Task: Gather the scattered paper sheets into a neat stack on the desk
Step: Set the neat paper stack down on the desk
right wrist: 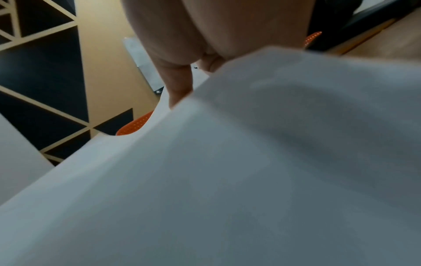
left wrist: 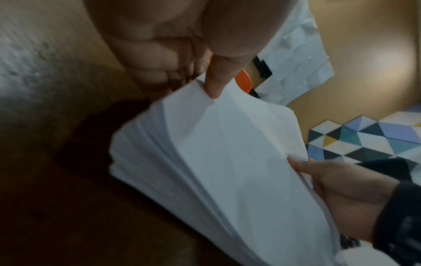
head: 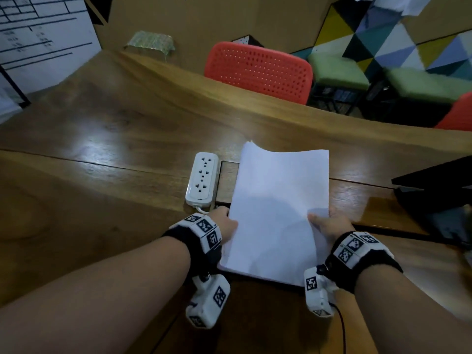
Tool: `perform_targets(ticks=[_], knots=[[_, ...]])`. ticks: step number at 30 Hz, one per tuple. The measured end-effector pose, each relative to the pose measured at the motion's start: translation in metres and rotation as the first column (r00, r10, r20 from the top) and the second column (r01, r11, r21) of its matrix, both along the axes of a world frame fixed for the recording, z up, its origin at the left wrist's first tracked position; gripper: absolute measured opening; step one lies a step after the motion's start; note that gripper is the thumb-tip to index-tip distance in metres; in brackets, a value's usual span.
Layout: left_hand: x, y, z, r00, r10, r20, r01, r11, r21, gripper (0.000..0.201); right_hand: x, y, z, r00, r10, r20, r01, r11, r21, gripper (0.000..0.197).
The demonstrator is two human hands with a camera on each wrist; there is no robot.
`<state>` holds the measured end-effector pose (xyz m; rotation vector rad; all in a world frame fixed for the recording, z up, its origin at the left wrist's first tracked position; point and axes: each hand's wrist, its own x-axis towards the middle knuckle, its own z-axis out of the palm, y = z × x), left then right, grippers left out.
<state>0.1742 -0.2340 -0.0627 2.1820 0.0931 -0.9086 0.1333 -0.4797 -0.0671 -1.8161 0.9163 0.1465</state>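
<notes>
I am pinching the paper stack [head: 278, 213] by its side edges, left hand [head: 226, 226] and right hand [head: 329, 224], thumbs on top, above the bench [head: 102, 149] beside a power strip [head: 203, 178]; the sheets look light, floppy and slippery, so gripping both edges suits; they are showing no writing.

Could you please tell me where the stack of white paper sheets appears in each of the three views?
Head: stack of paper sheets lower centre, gripped by left hand and right hand.
Left wrist: fills the centre, its edges fanned.
Right wrist: fills the lower right, blurred.
Shared landmark: the red perforated chair, visible in all three.
</notes>
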Motion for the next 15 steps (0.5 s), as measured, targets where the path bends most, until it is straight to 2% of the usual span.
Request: perform_targets(ticks=[3,7,9,15], knots=[[0.007,-0.001,0.002,0.999,-0.051,0.02,0.049,0.997,0.064,0.01,0.002,0.001,0.001,0.997,0.033,-0.071,-0.036,0.998,-0.045,0.028],[0.006,-0.004,0.002,0.999,-0.046,0.02,0.044,0.991,0.127,0.027,0.008,0.005,0.007,0.991,0.068,-0.111,-0.089,0.978,-0.191,0.034],[0.006,-0.006,0.0,0.999,-0.033,0.025,0.028,0.985,0.169,0.037,0.011,0.005,0.009,0.983,0.096,-0.153,-0.137,0.95,-0.279,0.029],[0.006,-0.012,0.005,0.983,-0.155,0.094,0.121,0.949,0.293,0.033,0.012,0.01,0.01,0.943,0.176,-0.282,-0.283,0.869,-0.406,0.025]])
